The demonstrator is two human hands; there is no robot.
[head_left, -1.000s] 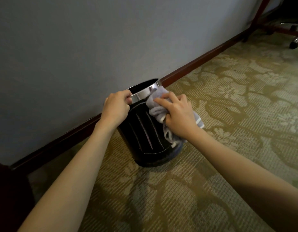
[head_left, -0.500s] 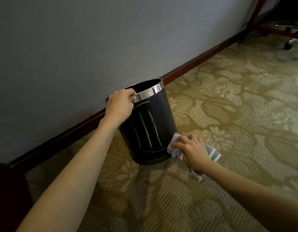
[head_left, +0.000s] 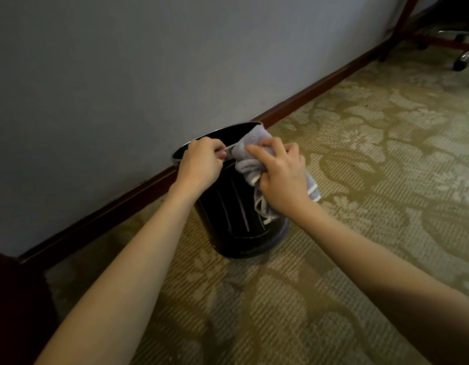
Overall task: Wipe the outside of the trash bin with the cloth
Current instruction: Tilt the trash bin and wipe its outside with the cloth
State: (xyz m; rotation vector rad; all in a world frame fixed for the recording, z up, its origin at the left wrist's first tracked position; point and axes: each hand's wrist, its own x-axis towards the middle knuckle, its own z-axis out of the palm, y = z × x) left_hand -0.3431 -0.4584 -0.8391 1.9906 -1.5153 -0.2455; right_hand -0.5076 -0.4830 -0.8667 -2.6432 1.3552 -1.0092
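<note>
A black trash bin (head_left: 236, 219) standing on patterned carpet (head_left: 359, 180) beside a grey wall (head_left: 123, 75) is gripped at its chrome rim by the left hand (head_left: 200, 164), while a bunched grey cloth (head_left: 250, 159) is pressed against its upper side by the right hand (head_left: 280, 175), fingers curled around it.

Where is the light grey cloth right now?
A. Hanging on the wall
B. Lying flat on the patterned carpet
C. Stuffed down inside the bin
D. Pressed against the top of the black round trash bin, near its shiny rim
D: the right hand presses the light grey cloth against the upper side of the black round trash bin, by its shiny rim, while the left hand grips that rim.
</note>
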